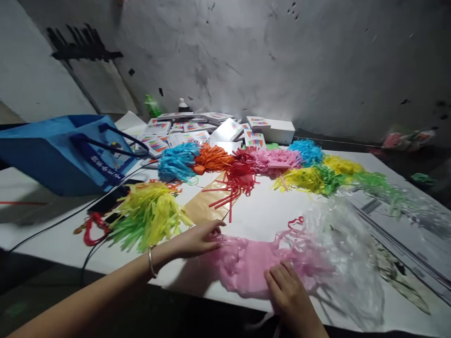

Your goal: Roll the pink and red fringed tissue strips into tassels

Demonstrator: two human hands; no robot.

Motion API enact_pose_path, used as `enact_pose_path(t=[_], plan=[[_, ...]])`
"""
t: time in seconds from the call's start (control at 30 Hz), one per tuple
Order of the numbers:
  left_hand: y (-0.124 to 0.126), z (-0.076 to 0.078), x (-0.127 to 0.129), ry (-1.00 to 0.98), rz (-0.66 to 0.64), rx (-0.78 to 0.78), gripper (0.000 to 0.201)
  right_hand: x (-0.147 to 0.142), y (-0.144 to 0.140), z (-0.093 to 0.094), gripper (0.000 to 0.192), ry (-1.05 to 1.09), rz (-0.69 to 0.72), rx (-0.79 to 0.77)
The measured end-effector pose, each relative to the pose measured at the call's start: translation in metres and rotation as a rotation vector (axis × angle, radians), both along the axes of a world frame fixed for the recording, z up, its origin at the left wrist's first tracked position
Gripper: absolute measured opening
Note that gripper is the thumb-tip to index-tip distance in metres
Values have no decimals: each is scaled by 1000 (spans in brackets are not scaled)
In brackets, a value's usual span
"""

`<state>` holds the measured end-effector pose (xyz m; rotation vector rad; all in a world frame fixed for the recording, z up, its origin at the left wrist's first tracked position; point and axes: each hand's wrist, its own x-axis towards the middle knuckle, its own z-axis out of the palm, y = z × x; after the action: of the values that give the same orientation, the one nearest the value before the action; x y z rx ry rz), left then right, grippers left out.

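Note:
A pink fringed tissue paper sheet (pixel 246 263) lies on the white table (pixel 268 206) near its front edge. My left hand (pixel 199 238) rests on the sheet's left end, fingers pinching its fringe. My right hand (pixel 289 291) presses flat on the sheet's lower middle, fingers spread. A thin bracelet (pixel 151 262) circles my left wrist. Clear crinkled plastic wrap (pixel 345 253) lies just right of the pink sheet.
Yellow-green tassels (pixel 148 213) sit left of my hand, beside a red cord (pixel 92 227) and a dark phone (pixel 109 199). Behind them lie blue (pixel 178 162), orange (pixel 211 158), red (pixel 239 178), pink (pixel 278 159) and yellow tassels (pixel 303 178), small printed boxes (pixel 190 129), a blue bag (pixel 66 150).

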<state>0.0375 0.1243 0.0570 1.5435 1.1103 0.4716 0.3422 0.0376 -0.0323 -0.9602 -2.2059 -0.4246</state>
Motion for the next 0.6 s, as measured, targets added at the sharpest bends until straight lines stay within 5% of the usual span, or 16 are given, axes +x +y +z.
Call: enact_pose_path(t=[0.07,0.17,0.23,0.4,0.5,0.6], plan=[[-17,-8,5,72,-10,223,44,-8,0,-9,37,39,5,-48],[-48,-29,39,235,-271,632,39,-8,-4,-12,33,68,15,-108],[-63,-47,63,326,-377,758,33,-5,-7,-15,31,92,3,-152],[-70,-73,81,336,-300,794,25,32,-15,-29,38,-120,-221,-133],[-65,-70,73,263,-315,759,31,91,-26,-31,39,-253,-323,-65],[-63,-65,68,223,-328,729,33,146,-41,-12,37,-311,-357,-96]])
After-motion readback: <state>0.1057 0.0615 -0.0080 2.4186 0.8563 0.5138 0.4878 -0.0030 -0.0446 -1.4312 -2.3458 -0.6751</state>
